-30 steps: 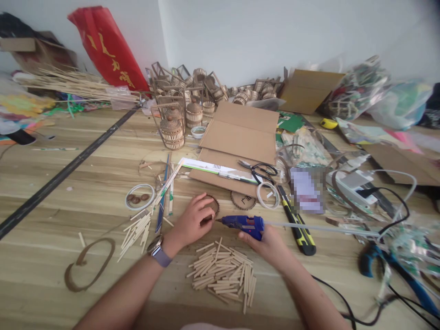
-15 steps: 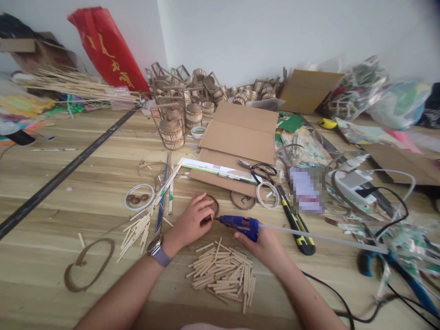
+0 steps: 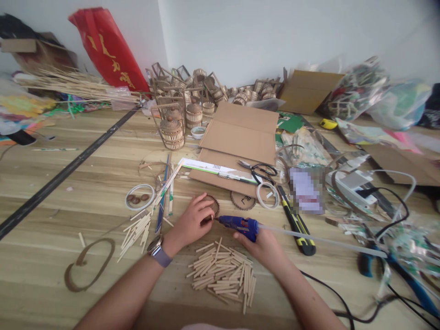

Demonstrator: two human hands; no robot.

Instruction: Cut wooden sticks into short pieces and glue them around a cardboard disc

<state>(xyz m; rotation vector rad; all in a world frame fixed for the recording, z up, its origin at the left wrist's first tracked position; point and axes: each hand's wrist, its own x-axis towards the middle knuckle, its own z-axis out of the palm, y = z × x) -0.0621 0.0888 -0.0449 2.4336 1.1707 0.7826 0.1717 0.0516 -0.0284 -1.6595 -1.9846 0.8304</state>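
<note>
My right hand (image 3: 263, 243) is wrapped round a blue hot glue gun (image 3: 237, 223), a long clear glue stick (image 3: 319, 239) trailing from its back. Its nozzle points left and meets the fingertips of my left hand (image 3: 194, 217). Those fingers are pinched on what looks like a short wooden stick (image 3: 212, 218), mostly hidden by them. Just behind them lies a round brown disc (image 3: 213, 205), partly covered by the hand. A second disc (image 3: 242, 200) with a notched edge and dark marks lies to its right. Below the hands spreads a pile of short wooden sticks (image 3: 223, 272).
Scissors (image 3: 259, 172) rest on cardboard (image 3: 240, 130). A utility knife (image 3: 297, 222) and tape roll (image 3: 267, 195) lie to the right, with pliers (image 3: 409, 279) and cables beyond. Another tape ring (image 3: 140, 197) encloses small brown pieces. Small lidded baskets (image 3: 172, 133) stand behind.
The glue gun and my right hand have shifted very slightly left. My left hand keeps its place and pinch.
</note>
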